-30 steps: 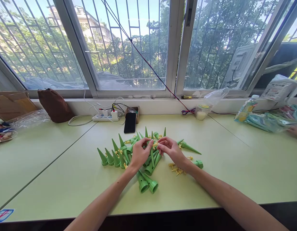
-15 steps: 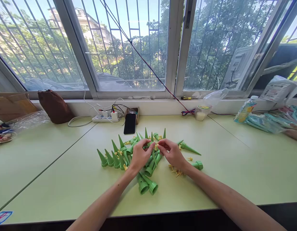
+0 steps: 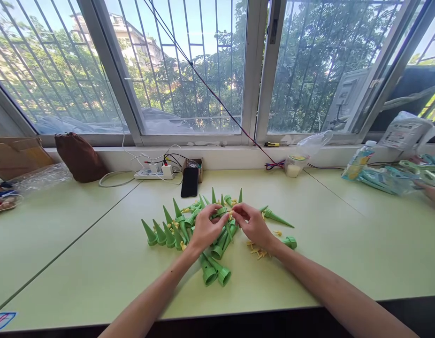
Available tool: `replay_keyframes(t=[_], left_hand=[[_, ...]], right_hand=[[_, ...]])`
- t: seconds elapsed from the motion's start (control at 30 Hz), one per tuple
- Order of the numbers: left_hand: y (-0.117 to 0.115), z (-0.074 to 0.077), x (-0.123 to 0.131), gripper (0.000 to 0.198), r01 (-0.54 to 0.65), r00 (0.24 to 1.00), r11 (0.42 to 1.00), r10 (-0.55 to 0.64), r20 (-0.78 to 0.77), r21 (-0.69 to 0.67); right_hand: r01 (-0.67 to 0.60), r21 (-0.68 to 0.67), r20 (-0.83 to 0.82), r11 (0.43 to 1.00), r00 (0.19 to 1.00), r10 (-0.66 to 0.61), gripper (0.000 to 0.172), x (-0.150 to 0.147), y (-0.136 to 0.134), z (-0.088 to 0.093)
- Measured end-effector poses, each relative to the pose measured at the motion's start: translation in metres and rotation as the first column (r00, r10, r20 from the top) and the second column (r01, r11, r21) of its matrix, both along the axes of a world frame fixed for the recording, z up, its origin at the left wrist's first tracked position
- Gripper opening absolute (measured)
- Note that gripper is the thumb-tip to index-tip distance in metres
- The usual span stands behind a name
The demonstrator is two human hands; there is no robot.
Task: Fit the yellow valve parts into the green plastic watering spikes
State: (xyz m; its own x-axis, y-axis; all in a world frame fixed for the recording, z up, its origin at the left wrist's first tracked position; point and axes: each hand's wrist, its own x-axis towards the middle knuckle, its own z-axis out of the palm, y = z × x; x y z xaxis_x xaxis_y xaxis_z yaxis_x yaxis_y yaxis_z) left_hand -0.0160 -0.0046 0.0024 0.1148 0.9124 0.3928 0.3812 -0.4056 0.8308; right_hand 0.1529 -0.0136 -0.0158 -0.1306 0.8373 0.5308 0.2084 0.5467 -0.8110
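Observation:
My left hand [image 3: 206, 228] is closed on a green plastic watering spike [image 3: 222, 211], its capped end up at the fingers and its tip angled down. Against its side, my right hand [image 3: 255, 227] pinches a small yellow plastic valve [image 3: 231, 214], partly hidden by the fingertips. Loose green spikes [image 3: 217, 251] lie in a heap under and around both hands. A row of upright spikes [image 3: 150, 234] stands to the left. Several yellow pieces [image 3: 260, 252] are scattered beneath my right wrist, near a spike cap [image 3: 290, 242].
Behind the heap lies a black phone [image 3: 189, 182] against a small box, beside a power strip [image 3: 154, 174]. A clear tub [image 3: 295, 168] and a bottle [image 3: 358, 160] stand farther right. Another person's hand [image 3: 433, 193] is at the right edge by bagged items. A brown pouch [image 3: 80, 158] sits back left.
The held spike has turned slightly between my fingers, its cap showing more now. My hands stay together in the same place. At the right edge, the other person's hand and the green items have shifted.

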Motion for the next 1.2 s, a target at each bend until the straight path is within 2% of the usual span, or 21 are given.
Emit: replay_keyframes(t=[0.7,1.2], left_hand=[[-0.0048,0.0036,0.0021,0.029,0.062,0.998,0.997,-0.061,0.01,-0.038],[-0.0055,0.003,0.0024,0.024,0.048,0.992,0.997,-0.04,-0.12,0.06]], right_hand=[[0.014,0.053,0.114,0.998,0.993,-0.02,0.014,0.0019,0.0017,-0.0016],[0.036,0.062,0.174,0.997,0.984,-0.046,0.019,0.0026,0.0014,0.0016]])
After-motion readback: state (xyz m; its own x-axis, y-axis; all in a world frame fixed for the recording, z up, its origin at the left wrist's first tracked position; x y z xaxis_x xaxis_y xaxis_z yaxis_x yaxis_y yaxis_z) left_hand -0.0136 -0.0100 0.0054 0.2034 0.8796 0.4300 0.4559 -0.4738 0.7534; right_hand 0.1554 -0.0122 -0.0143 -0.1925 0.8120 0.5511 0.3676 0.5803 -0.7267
